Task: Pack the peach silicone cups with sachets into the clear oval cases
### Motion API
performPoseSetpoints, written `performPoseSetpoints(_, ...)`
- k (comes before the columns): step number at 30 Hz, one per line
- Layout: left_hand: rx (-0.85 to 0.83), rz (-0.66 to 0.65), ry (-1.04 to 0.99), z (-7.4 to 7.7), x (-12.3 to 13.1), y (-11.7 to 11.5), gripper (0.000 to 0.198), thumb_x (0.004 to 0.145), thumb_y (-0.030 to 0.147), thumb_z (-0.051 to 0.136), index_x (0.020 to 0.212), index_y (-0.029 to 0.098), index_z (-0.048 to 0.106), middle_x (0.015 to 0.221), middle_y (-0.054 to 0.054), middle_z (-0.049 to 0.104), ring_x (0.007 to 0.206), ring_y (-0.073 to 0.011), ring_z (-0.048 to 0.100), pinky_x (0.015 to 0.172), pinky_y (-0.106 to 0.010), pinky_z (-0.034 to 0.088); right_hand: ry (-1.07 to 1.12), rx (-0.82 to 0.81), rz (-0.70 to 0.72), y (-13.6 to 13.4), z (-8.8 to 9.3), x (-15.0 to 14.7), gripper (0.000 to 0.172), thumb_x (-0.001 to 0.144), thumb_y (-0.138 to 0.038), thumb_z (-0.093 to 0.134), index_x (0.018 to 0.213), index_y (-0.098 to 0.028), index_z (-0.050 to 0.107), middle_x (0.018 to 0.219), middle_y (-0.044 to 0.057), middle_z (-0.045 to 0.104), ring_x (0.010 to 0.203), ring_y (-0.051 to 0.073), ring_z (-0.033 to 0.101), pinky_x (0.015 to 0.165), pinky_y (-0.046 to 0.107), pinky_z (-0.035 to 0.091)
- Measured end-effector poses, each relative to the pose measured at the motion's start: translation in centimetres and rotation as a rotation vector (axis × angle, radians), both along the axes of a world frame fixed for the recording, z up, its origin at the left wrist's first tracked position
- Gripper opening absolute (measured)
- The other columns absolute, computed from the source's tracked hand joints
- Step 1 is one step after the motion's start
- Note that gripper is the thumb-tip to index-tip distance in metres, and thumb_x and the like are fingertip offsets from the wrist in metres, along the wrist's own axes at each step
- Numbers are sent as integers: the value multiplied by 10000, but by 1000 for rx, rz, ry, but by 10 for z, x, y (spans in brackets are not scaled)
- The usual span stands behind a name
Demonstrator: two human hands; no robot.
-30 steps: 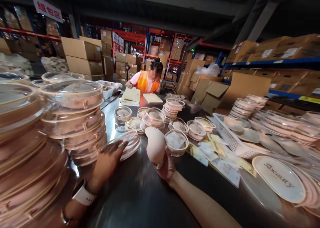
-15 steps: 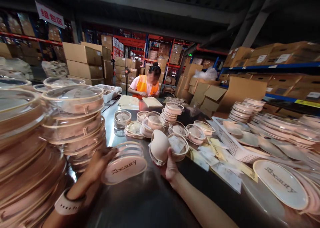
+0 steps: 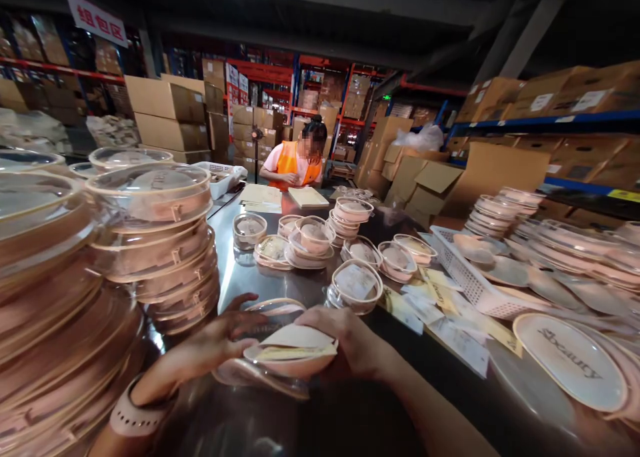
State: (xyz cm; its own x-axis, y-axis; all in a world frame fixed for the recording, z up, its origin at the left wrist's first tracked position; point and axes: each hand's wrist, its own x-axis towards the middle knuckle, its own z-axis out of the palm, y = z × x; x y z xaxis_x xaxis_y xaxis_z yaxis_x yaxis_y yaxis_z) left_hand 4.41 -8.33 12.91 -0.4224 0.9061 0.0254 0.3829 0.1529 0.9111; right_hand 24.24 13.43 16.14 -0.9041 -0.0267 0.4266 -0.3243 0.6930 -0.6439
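Observation:
My right hand (image 3: 345,333) grips a beige molded bra cup (image 3: 307,337) at its right side. A folded yellowish paper (image 3: 300,351) shows within the cup's opening. Beneath the cup, a clear oval case (image 3: 280,307) with a pale rim lies opened just above or on the dark table. My left hand (image 3: 225,340) is closed around the left edge of this case, its thumb against the cup's left end. The case's lettering is mostly covered. Just beyond my right hand, a clear case (image 3: 357,283) holding a white paper sits on other cases.
Tall stacks of cases (image 3: 155,243) stand close on my left. Loose cards (image 3: 450,310), a white basket (image 3: 470,283) of beige cups and more cases (image 3: 570,360) lie at right. Across the metal table (image 3: 225,257), a co-worker in an orange vest (image 3: 295,160) bends over pale sheets.
My right hand has brought the beige cup left and down from beside the round case, over the oval case. My left hand has shifted slightly right, and the hands are now close together.

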Motion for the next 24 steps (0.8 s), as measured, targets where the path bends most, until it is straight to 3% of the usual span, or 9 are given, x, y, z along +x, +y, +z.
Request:
performPoseSetpoints(4, -59, -39, 123, 3, -2, -5, 584, 723, 567, 721, 1249, 312, 728, 1632, -55, 352, 1533, -383, 236, 1144, -514, 419, -142, 212, -102, -11, 14, 11, 327, 716, -321, 762, 1011, -187, 725, 910, 51, 751, 745, 202, 672, 653, 262, 471)
performPoseSetpoints(7, -23, -22, 159, -3, 0, -2, 548, 753, 576, 697, 1229, 306, 736, 1640, -77, 334, 1503, -397, 307, 1106, -527, 453, -357, 304, -205, -8, 22, 20, 119, 684, -183, 753, 801, -201, 736, 738, 4, 725, 634, 186, 641, 579, 247, 414)
performPoseSetpoints(9, 18, -29, 136, -10, 5, 4, 525, 765, 580, 694, 1194, 284, 754, 1647, -105, 325, 1440, -404, 429, 1054, -502, 513, -373, 305, -222, -7, 21, 22, 226, 697, -135, 719, 898, -222, 772, 796, 16, 750, 696, 219, 671, 636, 269, 460)
performPoseSetpoints(11, 56, -35, 137, -18, 13, 12, 525, 754, 574, 715, 1167, 253, 764, 1643, -132, 337, 1419, -403, 460, 1034, -476, 538, -274, 181, -173, -8, 14, 18, 455, 781, -136, 650, 1209, -275, 722, 1085, 41, 761, 926, 258, 697, 803, 315, 515)
performPoseSetpoints(13, 111, 1, 187, -26, 22, 22, 539, 732, 534, 757, 1183, 242, 746, 1616, -144, 383, 1438, -391, 434, 1067, -473, 519, -165, 39, -142, -8, 3, 11, 501, 861, -152, 575, 1331, -312, 645, 1289, 37, 691, 1102, 252, 656, 934, 348, 505)
performPoseSetpoints(15, 167, 43, 279, -34, 29, 30, 565, 729, 483, 784, 1242, 259, 706, 1584, -139, 425, 1448, -371, 419, 1117, -495, 476, -171, 39, -249, -3, -10, 4, 362, 877, -158, 571, 1179, -287, 723, 1193, 56, 722, 1043, 253, 670, 919, 359, 508)
performPoseSetpoints(18, 200, 30, 428, -49, 32, 37, 528, 751, 423, 784, 1258, 307, 697, 1544, -129, 470, 1404, -369, 470, 1137, -550, 447, -338, 214, -489, 12, -24, -2, 137, 851, -154, 630, 852, -217, 751, 836, 91, 744, 783, 263, 686, 771, 350, 504)
performPoseSetpoints(21, 233, 56, 506, -68, 27, 38, 507, 786, 370, 750, 1287, 335, 680, 1566, -115, 448, 1408, -379, 465, 1140, -559, 443, -388, 280, -434, 25, -29, -6, 201, 895, -163, 567, 755, -193, 708, 762, 101, 736, 707, 252, 679, 698, 321, 480)
performPoseSetpoints(24, 352, 99, 461, -91, 21, 40, 639, 780, 358, 731, 1399, 325, 575, 1616, -114, 377, 1435, -386, 438, 1114, -525, 484, -251, 186, -386, 31, -32, -9, 268, 927, -179, 472, 859, -204, 730, 888, 108, 764, 821, 257, 702, 757, 327, 497)
